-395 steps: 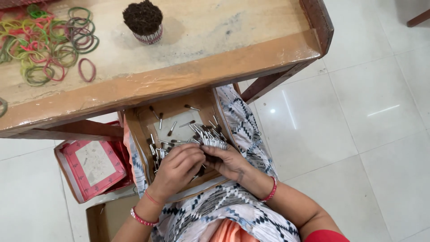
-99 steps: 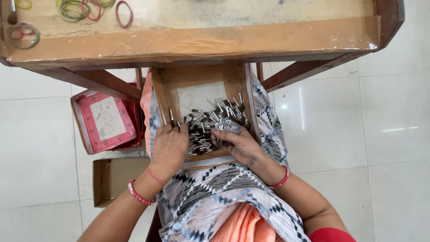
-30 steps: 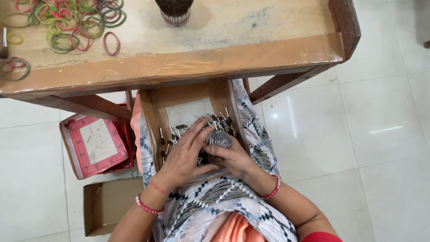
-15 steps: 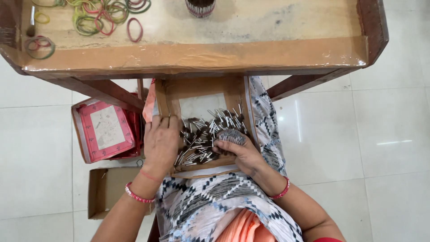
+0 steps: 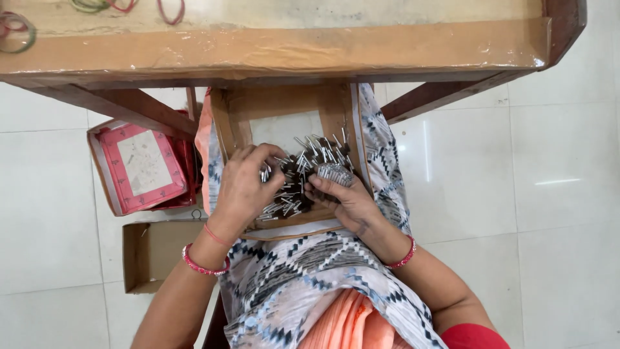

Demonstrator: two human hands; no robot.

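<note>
Your right hand sits nearest you, grip pinched around bundle of silver-tipped sticks, held upright over tray on your lap. Your left hand lies flat, fingers curled onto loose sticks heaped in tray. Left, on floor: brown box, then red box. Farthest: wooden surface, rubber bands at its far-left edge.

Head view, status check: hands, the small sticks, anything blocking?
Left hand picking among loose sticks in the lap tray. Right hand gripping a gathered bundle. Table edge overhead, nothing blocking.
</note>
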